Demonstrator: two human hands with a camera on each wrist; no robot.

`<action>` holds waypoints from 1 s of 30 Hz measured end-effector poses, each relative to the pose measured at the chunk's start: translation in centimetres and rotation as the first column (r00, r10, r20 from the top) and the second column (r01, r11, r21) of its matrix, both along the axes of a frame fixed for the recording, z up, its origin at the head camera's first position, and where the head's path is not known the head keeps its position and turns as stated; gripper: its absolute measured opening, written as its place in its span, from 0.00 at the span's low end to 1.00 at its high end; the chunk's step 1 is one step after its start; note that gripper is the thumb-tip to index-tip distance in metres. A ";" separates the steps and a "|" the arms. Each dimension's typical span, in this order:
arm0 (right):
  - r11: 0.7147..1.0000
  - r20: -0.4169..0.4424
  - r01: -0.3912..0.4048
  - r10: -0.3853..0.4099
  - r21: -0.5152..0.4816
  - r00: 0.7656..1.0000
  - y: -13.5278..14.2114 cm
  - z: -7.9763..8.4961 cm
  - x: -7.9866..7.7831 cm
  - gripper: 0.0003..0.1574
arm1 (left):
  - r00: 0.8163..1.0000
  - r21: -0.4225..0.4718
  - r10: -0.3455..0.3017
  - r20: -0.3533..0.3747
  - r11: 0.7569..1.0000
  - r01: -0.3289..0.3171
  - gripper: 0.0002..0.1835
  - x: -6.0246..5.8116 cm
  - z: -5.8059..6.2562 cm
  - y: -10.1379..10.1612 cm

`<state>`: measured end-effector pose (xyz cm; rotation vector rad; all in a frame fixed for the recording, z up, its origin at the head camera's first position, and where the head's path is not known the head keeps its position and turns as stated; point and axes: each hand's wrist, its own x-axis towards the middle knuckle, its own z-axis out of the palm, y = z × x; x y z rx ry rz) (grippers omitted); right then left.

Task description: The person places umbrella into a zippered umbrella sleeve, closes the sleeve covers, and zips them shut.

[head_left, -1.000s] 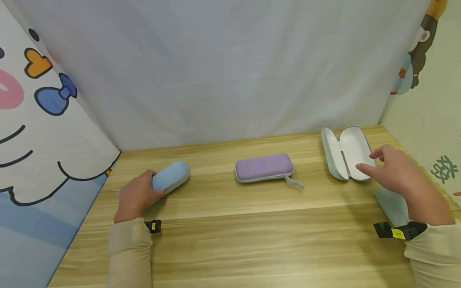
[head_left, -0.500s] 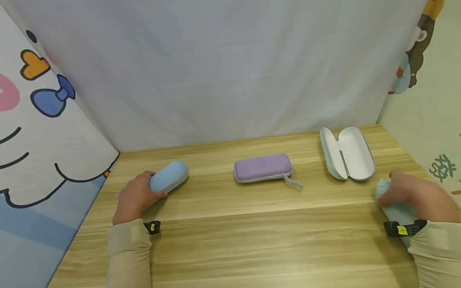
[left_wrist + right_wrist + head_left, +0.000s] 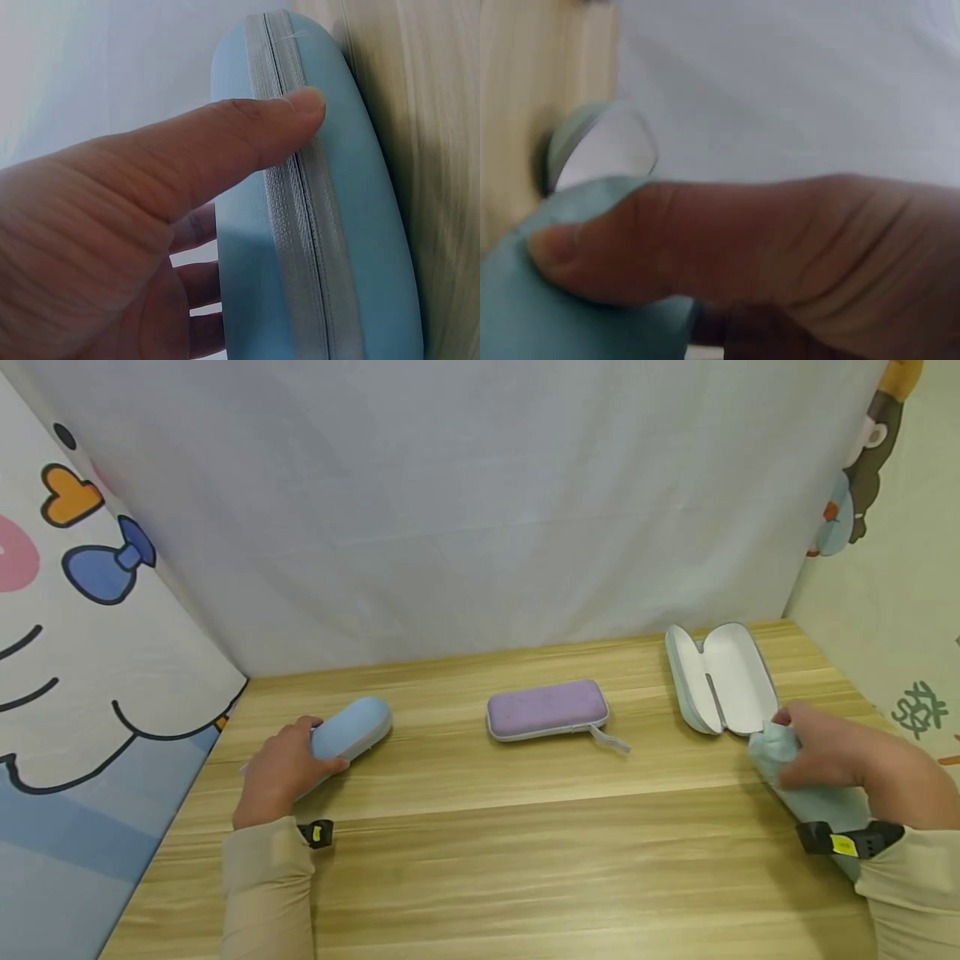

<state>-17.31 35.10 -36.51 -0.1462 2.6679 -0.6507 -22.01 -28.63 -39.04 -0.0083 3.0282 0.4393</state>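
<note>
On the left, my left hand (image 3: 281, 770) grips a light blue zipped glasses case (image 3: 354, 728) that lies slanted on the table. The left wrist view shows the thumb across the grey zipper (image 3: 315, 247), fingers on the far side. My right hand (image 3: 851, 764) pinches the crinkled far end of a soft pale-teal fabric pouch (image 3: 828, 807), partly hidden by the hand and wrist. Just beyond it stands an opened hard glasses case (image 3: 738, 681) with white lining; the pouch's end is at its near edge. The right wrist view is blurred.
A purple zipped case (image 3: 549, 708) with a grey wrist strap (image 3: 611, 741) lies mid-table. A pale curtain (image 3: 480, 527) hangs along the back of the wooden table (image 3: 525, 860). Printed cloths flank both sides.
My right hand has come down from beside the opened case, taken hold of the pouch, and drawn its far end left towards the case. The left hand stays on the blue case.
</note>
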 end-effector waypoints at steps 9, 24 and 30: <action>0.961 -0.132 -0.270 0.260 -0.065 0.957 -7.8 0.6 0.6 0.43 | 1.000 0.001 -0.006 0.001 1.000 0.006 0.46 0.3 0.0 -0.1; 0.959 -0.083 -0.280 0.282 0.032 0.956 -9.6 -1.8 -0.6 0.33 | 1.000 0.013 0.013 0.021 1.000 -0.013 0.46 0.3 -0.1 -0.4; 0.964 -0.109 -0.265 0.262 -0.014 0.959 -9.0 -0.8 -0.7 0.35 | 0.999 0.018 0.017 0.028 1.000 -0.017 0.45 0.4 0.0 -0.6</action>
